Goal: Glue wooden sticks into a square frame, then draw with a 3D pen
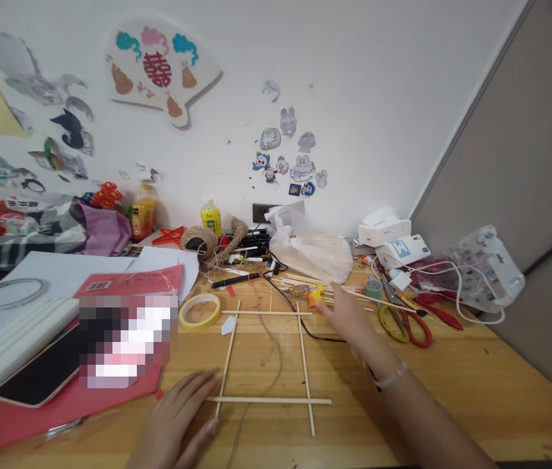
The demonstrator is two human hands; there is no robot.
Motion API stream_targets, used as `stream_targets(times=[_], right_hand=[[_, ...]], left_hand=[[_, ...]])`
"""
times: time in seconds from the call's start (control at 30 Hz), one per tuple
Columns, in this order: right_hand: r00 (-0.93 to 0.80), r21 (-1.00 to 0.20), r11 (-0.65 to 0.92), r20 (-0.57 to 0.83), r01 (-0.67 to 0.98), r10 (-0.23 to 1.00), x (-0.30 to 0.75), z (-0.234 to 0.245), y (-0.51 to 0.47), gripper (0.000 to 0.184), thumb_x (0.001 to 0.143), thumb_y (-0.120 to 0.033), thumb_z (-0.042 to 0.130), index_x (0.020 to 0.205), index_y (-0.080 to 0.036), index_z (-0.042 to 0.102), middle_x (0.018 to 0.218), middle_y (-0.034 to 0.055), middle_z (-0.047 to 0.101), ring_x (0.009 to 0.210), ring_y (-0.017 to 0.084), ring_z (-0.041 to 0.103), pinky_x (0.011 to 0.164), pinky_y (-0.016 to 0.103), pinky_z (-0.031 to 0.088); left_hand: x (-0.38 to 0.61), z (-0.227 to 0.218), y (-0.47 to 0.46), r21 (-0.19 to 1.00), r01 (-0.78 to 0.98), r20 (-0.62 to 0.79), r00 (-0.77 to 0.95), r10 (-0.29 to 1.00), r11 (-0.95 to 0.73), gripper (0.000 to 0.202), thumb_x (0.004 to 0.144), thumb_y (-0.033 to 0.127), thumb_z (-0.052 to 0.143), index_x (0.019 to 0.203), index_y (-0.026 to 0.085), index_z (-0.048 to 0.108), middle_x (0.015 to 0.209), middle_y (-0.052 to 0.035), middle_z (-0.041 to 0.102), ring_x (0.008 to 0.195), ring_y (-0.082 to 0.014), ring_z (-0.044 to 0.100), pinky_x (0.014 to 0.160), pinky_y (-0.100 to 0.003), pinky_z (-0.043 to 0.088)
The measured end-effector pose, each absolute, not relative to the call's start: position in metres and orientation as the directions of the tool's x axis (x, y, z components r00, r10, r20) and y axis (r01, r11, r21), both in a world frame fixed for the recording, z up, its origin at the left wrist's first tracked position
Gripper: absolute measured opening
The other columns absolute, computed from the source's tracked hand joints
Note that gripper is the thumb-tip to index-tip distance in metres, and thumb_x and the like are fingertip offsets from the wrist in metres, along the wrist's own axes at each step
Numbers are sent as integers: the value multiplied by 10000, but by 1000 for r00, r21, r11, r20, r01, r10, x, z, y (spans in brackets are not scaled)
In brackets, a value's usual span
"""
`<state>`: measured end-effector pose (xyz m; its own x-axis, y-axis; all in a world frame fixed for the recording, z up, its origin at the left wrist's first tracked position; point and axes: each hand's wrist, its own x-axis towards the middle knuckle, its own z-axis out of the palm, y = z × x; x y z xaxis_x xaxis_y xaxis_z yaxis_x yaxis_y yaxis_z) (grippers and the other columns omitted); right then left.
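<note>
Thin wooden sticks [305, 355] lie crossed in a square frame on the wooden table [451, 384]. My left hand [178, 417] rests flat and open on the table at the frame's lower left corner, fingertips touching the left stick [227, 358]. My right hand [348, 319] is stretched out past the frame's upper right corner, blurred by motion, close to a yellow-orange glue gun [315, 296] and a bundle of loose sticks [300, 281]. I cannot make out whether its fingers hold anything.
A yellow tape roll [200, 311] lies left of the frame. Scissors with red and yellow handles [410, 322] lie to the right. Twine ball [199, 241], plastic bag [312, 251], bottles, red paper [129, 283], a phone and white boxes crowd the back and left.
</note>
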<state>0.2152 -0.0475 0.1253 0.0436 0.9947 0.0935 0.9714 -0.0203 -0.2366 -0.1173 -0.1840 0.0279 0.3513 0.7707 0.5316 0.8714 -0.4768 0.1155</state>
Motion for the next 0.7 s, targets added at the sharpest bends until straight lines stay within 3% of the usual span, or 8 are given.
stream_targets(times=[0.1, 0.23, 0.43, 0.57, 0.7], right_hand=[[94, -221, -84, 36, 972, 995, 198, 120, -15, 535, 836, -456, 558, 1227, -113, 440, 1022, 204, 676, 955, 316, 652, 716, 356, 477], [115, -228, -110, 9, 968, 993, 187, 106, 4, 539, 777, -442, 628, 1169, -113, 459, 1004, 211, 678, 930, 325, 663, 662, 341, 473], [80, -302, -63, 42, 951, 996, 199, 102, 6, 400, 785, -331, 591, 1121, -131, 505, 992, 180, 690, 898, 287, 669, 668, 307, 450], [85, -378, -40, 105, 925, 991, 221, 108, 5, 409, 804, -329, 549, 1162, -135, 519, 1029, 174, 684, 955, 297, 644, 729, 323, 452], [107, -499, -2, 183, 867, 977, 248, 115, -2, 475, 852, -354, 454, 1276, -140, 438, 1106, 149, 650, 994, 276, 623, 788, 344, 464]], left_hand=[[-118, 26, -184, 119, 875, 532, 343, 774, -469, 482, 797, 406, 596, 1257, 291, 511, 1218, -26, 650, 1072, -222, 623, 843, -316, 554], [-118, 23, -184, 126, 877, 560, 323, 763, -463, 477, 801, 412, 582, 1261, 305, 511, 1207, -25, 656, 1058, -222, 632, 831, -315, 558], [-112, 33, -180, 141, 887, 587, 283, 759, -440, 392, 828, 408, 553, 1196, 274, 551, 1146, -60, 681, 987, -225, 660, 785, -308, 569], [-93, 47, -174, 156, 907, 696, 181, 695, -392, 319, 866, 419, 484, 1094, 223, 591, 1034, -84, 709, 928, -240, 666, 764, -354, 563], [-52, 54, -183, 169, 886, 728, 183, 661, -432, 187, 874, 313, 500, 991, 214, 607, 927, -75, 711, 862, -214, 656, 736, -332, 537]])
